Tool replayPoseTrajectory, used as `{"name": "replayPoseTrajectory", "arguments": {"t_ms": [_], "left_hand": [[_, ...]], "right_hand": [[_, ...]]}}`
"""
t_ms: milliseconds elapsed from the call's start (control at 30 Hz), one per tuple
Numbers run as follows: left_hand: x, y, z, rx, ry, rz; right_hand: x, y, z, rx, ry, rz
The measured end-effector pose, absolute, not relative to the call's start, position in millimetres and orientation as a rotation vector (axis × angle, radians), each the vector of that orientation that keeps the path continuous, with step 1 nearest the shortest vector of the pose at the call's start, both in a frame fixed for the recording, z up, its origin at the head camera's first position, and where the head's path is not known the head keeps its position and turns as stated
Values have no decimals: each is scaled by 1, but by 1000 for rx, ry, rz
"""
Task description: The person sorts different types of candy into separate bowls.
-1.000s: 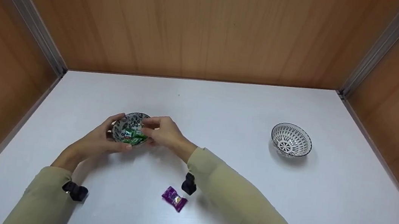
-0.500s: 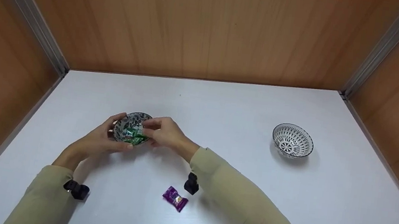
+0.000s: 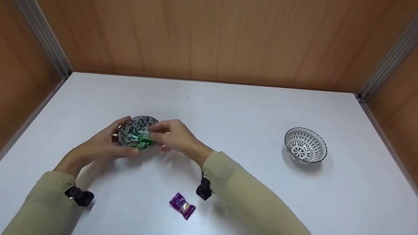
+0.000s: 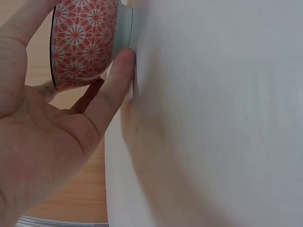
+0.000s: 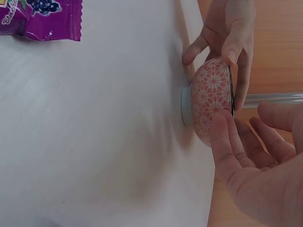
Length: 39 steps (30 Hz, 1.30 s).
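A small bowl (image 3: 140,125), dark floral inside and red-patterned outside, stands at the left of the white table with green-wrapped sweets (image 3: 140,140) in it. My left hand (image 3: 100,142) grips its left side, the thumb along the near rim; in the left wrist view one fingertip (image 4: 124,59) lies against the foot. My right hand (image 3: 176,137) is at the bowl's right side. Its thumb and forefinger reach over the rim, while a lower finger (image 5: 220,127) touches the outer wall. Whether the right fingertips pinch anything inside is hidden.
A purple-wrapped sweet (image 3: 182,206) lies on the table near the front, left of my right sleeve. A second bowl (image 3: 305,146), white with a dark pattern, stands at the right. Wooden panels (image 3: 219,31) border the table at the back and sides.
Both hands stay at the bowl. My right wrist and forearm shift slightly, and the right fingers move very little over the sweets.
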<state>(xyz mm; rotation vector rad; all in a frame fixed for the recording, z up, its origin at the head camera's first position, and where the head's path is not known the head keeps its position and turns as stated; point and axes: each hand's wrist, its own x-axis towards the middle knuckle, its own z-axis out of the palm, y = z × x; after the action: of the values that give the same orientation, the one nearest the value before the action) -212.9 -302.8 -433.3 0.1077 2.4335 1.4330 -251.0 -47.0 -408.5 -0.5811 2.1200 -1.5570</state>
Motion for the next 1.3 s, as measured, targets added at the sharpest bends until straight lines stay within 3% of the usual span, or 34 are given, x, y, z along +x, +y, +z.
{"name": "replayPoseTrajectory", "arguments": {"t_ms": [300, 667, 867, 1067, 1300], "left_hand": [[-205, -284, -406, 337, 2808, 1326], [-191, -217, -371, 641, 2801, 1437], [-186, -181, -375, 638, 2628, 1439], [-191, -150, -390, 598, 2538, 1342], [-202, -122, -412, 565, 2447, 1187]], "right_hand": [[-249, -10, -382, -852, 2201, -1362], [-240, 89, -353, -1180, 2371, -1178], [-236, 148, -355, -1274, 2502, -1168], [-236, 212, -353, -1198, 2590, -1240], [-243, 285, -357, -868, 2727, -1309]]}}
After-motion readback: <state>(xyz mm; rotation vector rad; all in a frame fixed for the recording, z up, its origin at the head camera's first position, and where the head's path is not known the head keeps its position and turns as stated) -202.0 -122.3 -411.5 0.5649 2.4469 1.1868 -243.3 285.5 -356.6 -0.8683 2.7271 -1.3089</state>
